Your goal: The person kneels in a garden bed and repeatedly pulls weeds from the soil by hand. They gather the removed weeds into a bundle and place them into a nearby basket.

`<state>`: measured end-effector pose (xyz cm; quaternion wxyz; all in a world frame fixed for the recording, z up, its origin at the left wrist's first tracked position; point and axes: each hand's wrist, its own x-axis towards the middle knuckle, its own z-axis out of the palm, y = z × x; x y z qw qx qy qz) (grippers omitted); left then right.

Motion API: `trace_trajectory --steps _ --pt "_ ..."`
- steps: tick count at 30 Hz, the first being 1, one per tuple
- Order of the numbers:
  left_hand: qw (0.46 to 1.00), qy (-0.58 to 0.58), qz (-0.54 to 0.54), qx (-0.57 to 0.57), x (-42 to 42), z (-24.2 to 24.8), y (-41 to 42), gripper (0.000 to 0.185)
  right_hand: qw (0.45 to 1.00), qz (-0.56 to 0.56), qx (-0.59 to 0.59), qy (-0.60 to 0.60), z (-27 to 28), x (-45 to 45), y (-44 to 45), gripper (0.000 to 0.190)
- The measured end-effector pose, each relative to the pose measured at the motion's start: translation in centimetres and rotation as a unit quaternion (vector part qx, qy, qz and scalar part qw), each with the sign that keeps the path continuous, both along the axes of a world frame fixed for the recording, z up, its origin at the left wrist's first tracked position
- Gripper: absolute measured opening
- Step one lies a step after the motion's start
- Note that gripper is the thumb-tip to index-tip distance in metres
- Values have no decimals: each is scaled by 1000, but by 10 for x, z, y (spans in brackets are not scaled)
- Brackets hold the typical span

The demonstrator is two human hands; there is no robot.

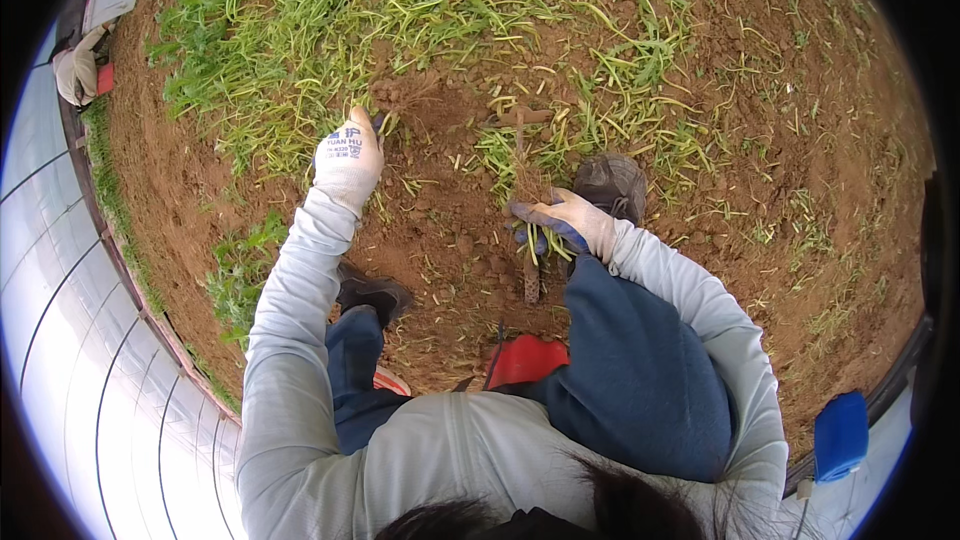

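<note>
My left hand (349, 157), in a white knit glove with dark blue palm coating, pinches a short-stemmed plant with a soil-covered root clump (405, 94). It is raised beside the cut greens. My right hand (574, 221), gloved alike, is closed around several green stems (551, 241), with fine roots (531, 184) sticking out past the fingers. A small hand hoe with a rusty head (520, 118) runs beneath this hand, and its brown handle (531, 281) shows on the near side. Whether the right hand also grips the hoe cannot be told.
Loose greens (450, 7) cover the brown soil ahead. A standing leafy plant (244, 277) grows at left. My dark shoes (611, 184) flank the work spot, with a red object (529, 360) between my legs. Another person (77, 71) crouches far left near the plastic-sheet wall (67, 262).
</note>
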<state>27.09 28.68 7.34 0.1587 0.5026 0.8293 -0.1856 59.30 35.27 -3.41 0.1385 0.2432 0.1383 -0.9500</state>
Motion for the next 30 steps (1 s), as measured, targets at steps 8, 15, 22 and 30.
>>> trace_trajectory --steps 8,15,22,30 --pt "775 -382 485 135 29 -43 -68 29 994 83 64 11 2 -11 0 45" --pt "889 -320 321 67 176 -45 -67 32 995 -61 30 76 -40 -5 -23 52" --pt "857 -478 157 -109 165 23 -16 51 586 180 755 233 15 2 9 59" --pt "976 168 -86 -111 26 -38 58 79 588 179 737 281 -20 4 1 43"
